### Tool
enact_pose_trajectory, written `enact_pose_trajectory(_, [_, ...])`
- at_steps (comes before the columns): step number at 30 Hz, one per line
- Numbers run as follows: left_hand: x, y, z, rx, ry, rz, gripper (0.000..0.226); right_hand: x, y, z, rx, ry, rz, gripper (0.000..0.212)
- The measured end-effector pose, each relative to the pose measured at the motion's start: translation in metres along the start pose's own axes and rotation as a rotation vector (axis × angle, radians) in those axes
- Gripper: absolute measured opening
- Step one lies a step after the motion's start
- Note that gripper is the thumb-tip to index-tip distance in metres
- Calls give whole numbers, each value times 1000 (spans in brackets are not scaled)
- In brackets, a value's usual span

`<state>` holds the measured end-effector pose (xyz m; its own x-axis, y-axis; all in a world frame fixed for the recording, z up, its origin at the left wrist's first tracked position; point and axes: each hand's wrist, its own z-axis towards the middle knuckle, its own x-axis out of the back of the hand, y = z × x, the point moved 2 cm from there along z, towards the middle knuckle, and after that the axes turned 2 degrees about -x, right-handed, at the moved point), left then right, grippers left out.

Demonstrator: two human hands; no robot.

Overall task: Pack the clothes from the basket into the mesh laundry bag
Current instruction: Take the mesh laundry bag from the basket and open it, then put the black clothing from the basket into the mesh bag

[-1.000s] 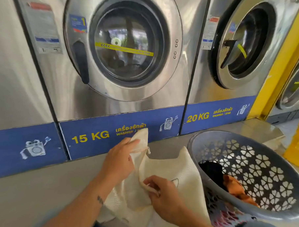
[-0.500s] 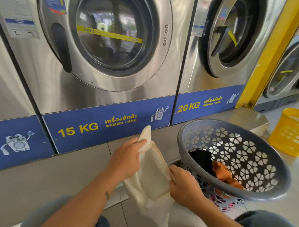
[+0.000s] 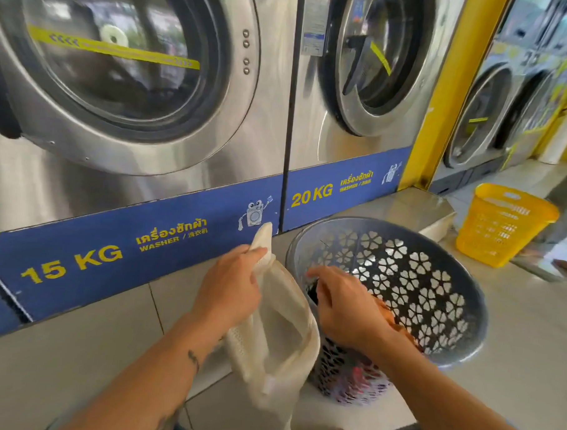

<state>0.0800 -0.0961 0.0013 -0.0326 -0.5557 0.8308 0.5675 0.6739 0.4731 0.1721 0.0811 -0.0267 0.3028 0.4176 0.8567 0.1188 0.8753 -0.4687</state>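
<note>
My left hand grips the top edge of the cream mesh laundry bag, which hangs limp beside the grey basket. My right hand reaches over the basket's near rim, fingers curled down toward the clothes. Whether it holds any cloth is hidden by the hand itself. Inside the basket lie an orange garment and a black one; more coloured cloth shows through the holes low on the basket wall.
Two steel front-loading washers, the 15 KG one and the 20 KG one, stand close ahead on a tiled step. A yellow basket stands on the floor at the right, past a yellow pillar.
My right hand let go of the mesh bag and moved right, into the grey basket. The left hand keeps its hold on the bag, which now hangs from that hand alone.
</note>
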Motion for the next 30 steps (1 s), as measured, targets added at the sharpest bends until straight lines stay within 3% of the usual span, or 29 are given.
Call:
enact_pose_trajectory(13, [-50,-7,92,117,-44,-31,59,-93,155,115,-362,-696,-456,89])
enact_pose_trajectory(18, [-55,-19,111,107,-44,-62,57,-139,169,123,-511,-897,-426,112])
enact_pose_trajectory(21, [-55,-30,117,112,-60,-44,58,-160,167,116,-458,-913,-488,91])
enact_pose_trajectory(25, [-54,-37,124,121,-79,-55,56,-152,161,120,-256,-733,-494,56])
enact_pose_trajectory(30, [-55,-31,123,92,-121,-79,56,-115,142,125,-82,-532,-517,35])
